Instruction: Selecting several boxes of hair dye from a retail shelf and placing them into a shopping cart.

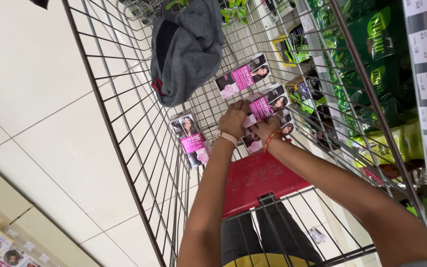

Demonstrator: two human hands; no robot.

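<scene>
**Both hands on a hair-dye box, deep in the trolley**

Down in the wire shopping trolley point(124, 128), both arms reach in together. The left hand point(233, 120) has its fingers curled over the near end of a pink-and-black hair-dye box point(268, 104), and the right hand point(268, 127) grips it from the other side, just below. The box is tilted, lifted a little above another box point(253, 143) lying under the hands. Two more of the same boxes lie on the trolley floor: one to the left point(190, 138), one farther ahead point(243, 76). A grey cloth bag point(186, 49) slumps at the far end. The red child-seat flap point(258, 180) sits just under the forearms. Shelves of green packets point(371, 64) run along the right.
</scene>
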